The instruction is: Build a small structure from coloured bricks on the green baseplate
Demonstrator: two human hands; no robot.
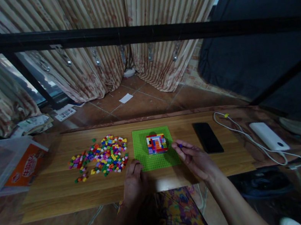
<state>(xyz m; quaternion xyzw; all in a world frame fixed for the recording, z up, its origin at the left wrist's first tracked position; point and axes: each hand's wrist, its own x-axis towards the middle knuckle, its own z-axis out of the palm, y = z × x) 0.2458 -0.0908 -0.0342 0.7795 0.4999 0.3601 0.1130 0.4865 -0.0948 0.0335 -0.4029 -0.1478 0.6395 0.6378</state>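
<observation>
The left hand rests on the near left corner of the green baseplate, fingers curled loosely and pressed down, holding nothing; this appears to steady the plate against sliding on the wooden board. The right hand hovers just right of the plate, thumb and forefinger pinched on a small dark brick, tip aimed toward the plate. On the plate, toward its far right, stands a block of stacked bricks in red, blue, yellow and white. A loose pile of bricks lies spread flat to the left, within reach of the left hand. A black phone lies right of the plate, and a white power bank with its cable lies farther right.
</observation>
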